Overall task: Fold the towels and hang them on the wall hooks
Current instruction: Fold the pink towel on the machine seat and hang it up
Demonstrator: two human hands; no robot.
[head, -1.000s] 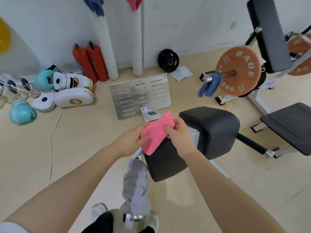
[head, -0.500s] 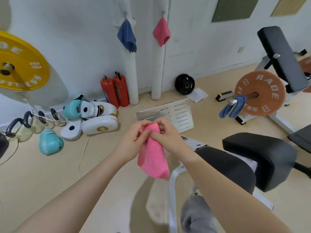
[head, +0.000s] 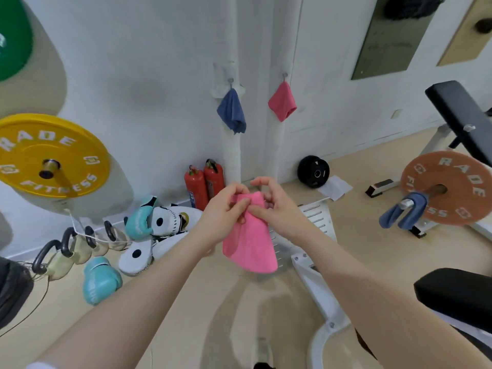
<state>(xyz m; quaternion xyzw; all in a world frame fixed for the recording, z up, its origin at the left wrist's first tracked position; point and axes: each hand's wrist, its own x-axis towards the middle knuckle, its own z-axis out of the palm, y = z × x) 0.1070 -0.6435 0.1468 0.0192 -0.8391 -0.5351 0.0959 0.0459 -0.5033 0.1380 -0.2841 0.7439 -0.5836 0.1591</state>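
— Where was the bright pink terry towel [head: 251, 242]?

— Folded into a narrow strip, hanging down in the air, its top edge pinched between the left hand [head: 222, 213] and the right hand [head: 277, 209].

— And the others?

— A folded dark blue cloth towel [head: 232, 111] and a folded rose-pink cloth towel [head: 282, 102] hung side by side from two small metal wall hooks [head: 231, 80]. Another blue towel [head: 403, 214] lay draped over a barbell end.

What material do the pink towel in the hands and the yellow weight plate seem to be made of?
Pink towel: soft, matte cloth, perhaps microfibre; it droops limp from both hands.
Yellow weight plate: probably rubber or urethane with a smooth, slightly glossy finish; it has raised white letters and a metal-looking hub.
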